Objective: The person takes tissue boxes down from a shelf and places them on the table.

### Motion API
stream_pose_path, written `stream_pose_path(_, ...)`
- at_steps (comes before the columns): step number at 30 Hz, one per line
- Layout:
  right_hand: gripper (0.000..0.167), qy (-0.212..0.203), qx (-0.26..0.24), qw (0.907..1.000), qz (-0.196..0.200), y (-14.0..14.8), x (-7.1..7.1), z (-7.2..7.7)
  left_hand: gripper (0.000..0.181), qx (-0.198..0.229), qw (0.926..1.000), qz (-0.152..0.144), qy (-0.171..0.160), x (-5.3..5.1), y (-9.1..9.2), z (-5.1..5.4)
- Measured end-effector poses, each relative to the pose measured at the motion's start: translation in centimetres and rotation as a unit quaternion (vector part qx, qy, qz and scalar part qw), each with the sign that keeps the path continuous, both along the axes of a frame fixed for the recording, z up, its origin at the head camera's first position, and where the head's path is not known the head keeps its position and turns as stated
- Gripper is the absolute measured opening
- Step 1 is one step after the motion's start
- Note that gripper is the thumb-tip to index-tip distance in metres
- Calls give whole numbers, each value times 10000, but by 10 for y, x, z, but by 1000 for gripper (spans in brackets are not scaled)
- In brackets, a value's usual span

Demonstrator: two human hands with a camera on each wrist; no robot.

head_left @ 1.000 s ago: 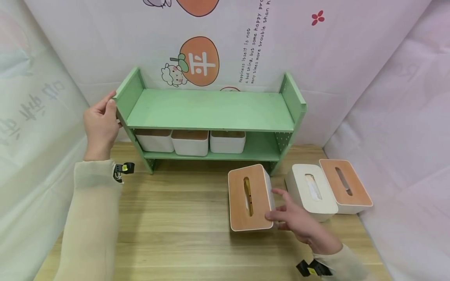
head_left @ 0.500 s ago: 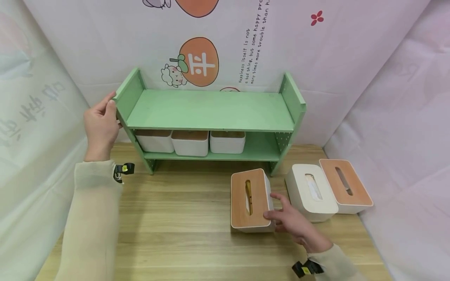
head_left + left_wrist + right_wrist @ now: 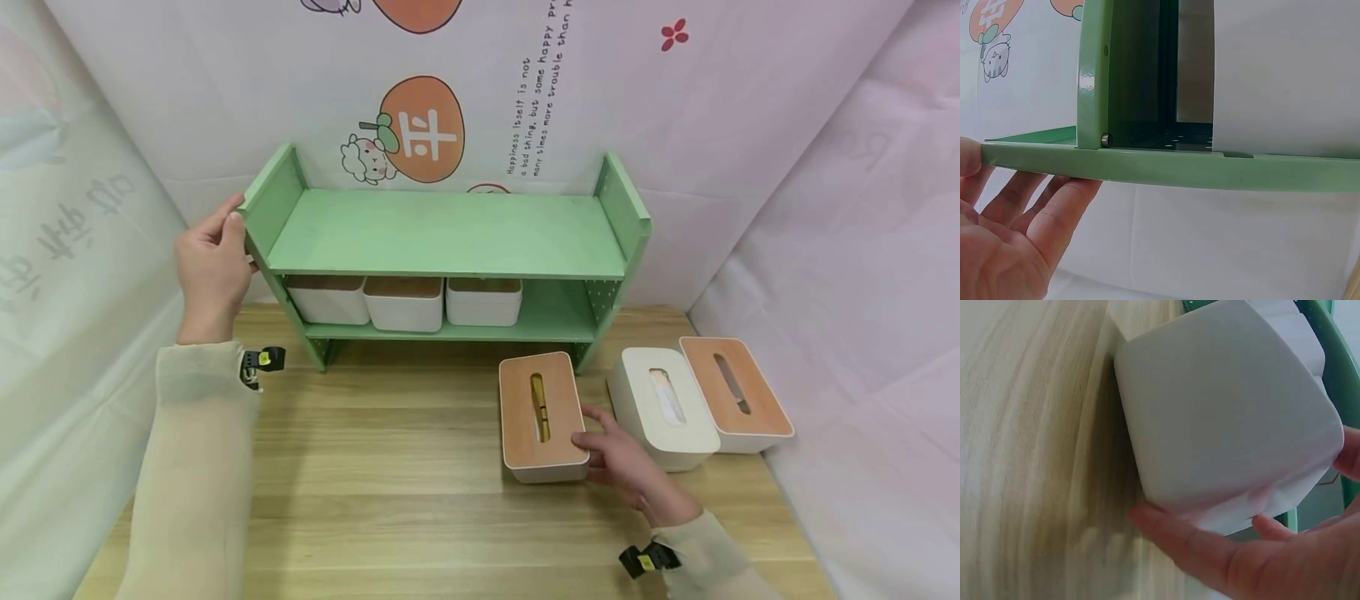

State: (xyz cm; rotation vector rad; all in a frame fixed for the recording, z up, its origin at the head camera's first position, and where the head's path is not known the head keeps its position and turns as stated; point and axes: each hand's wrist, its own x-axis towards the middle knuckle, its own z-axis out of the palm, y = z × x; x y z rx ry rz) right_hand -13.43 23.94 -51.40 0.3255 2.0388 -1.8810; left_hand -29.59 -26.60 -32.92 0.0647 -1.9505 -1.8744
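Note:
My left hand grips the front edge of the left side panel of a green two-tier shelf. In the left wrist view, the fingers lie against the panel's outer face. My right hand holds a white tissue box with a wood-look lid at its near right corner. Its thumb is on the lid's edge, and other fingers are along the side. Something gold-coloured shows through the lid's slot. In the right wrist view, the box's white wall hides most of the lid.
Right of the held box stand an all-white tissue box and another wood-lidded one, side by side. Three white boxes, the middle one among them, fill the left part of the lower shelf. Printed cloth hangs behind.
The wood-lidded tissue box has shifted a little to the right and turned slightly, with my right hand on it. My left hand has stayed at the shelf's side panel.

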Motion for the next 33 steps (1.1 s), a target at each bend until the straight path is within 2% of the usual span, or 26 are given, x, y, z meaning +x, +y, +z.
stream_pose_path(4, 66, 164, 657, 9977, -19, -2, 0, 5, 33, -10, 10000, 15, -12, 1, 0, 0)
stream_pose_path(8, 73, 362, 1089, 9934, 67, -3, 2, 10, 33, -14, 10000, -2, -31, 0, 1, 0)
stream_pose_path(9, 76, 529, 1377, 9890, 129, -5, 4, 13, 33, -2, 10000, -14, -29, 0, 1, 0)
stream_pose_path(10, 78, 823, 1762, 9807, 214, -6, 5, 15, 33, 1, 10000, -22, -22, 0, 1, 0)
stream_pose_path(11, 79, 1190, 2229, 9670, 319, -8, 8, 17, 33, 16, 10000, -34, -19, 0, 1, 0)
stream_pose_path(12, 77, 1683, 2792, 9443, 457, -11, 10, 18, 33, -11, 10000, -24, -14, 0, 1, 0)
stream_pose_path(13, 74, 2207, 3429, 9111, 610, -15, 12, 20, 33, -16, 10000, -25, -16, 0, 0, 0)
stream_pose_path(14, 68, 2725, 4067, 8690, 723, -19, 14, 21, 33, -8, 10000, -30, -13, 0, 0, 0)
stream_pose_path(15, 62, 3249, 4607, 8220, 801, -24, 16, 20, 34, -14, 10000, -25, -10, 0, 0, 0)
stream_pose_path(16, 55, 3678, 4992, 7795, 887, -29, 19, 20, 33, -44, 10000, -9, -17, 1, 0, 0)
stream_pose_path(17, 47, 3988, 5265, 7442, 998, -34, 21, 19, 33, -53, 10000, -5, -26, 1, 0, 0)
stream_pose_path(18, 40, 4208, 5467, 7155, 1102, -39, 23, 18, 33, -53, 10000, -5, -30, 1, 0, 1)
stream_pose_path(19, 36, 4293, 5602, 6980, 1212, -44, 25, 17, 33, -32, 10000, -13, -25, 1, 0, 1)
stream_pose_path(20, 33, 4289, 5698, 6892, 1280, -48, 27, 17, 34, -9, 10000, -19, -16, 1, 1, 1)
stream_pose_path(21, 32, 4186, 5813, 6852, 1318, -52, 28, 17, 34, -13, 10000, -12, -10, 1, 1, 1)
stream_pose_path(23, 32, 3903, 5972, 6872, 1370, -56, 29, 16, 35, 12, 10000, -17, -2, 1, 1, 1)
stream_pose_path(28, 32, 3220, 6143, 7077, 1345, -54, 28, 22, 34, -133, 9999, 31, 9, 1, 2, 1)
stream_pose_path(30, 31, 3077, 6153, 7136, 1324, -49, 28, 24, 33, -166, 9999, 36, 8, 1, 1, 0)
stream_pose_path(33, 28, 3054, 6133, 7178, 1239, -41, 27, 25, 33, -179, 9998, 44, -1, 0, 1, 0)
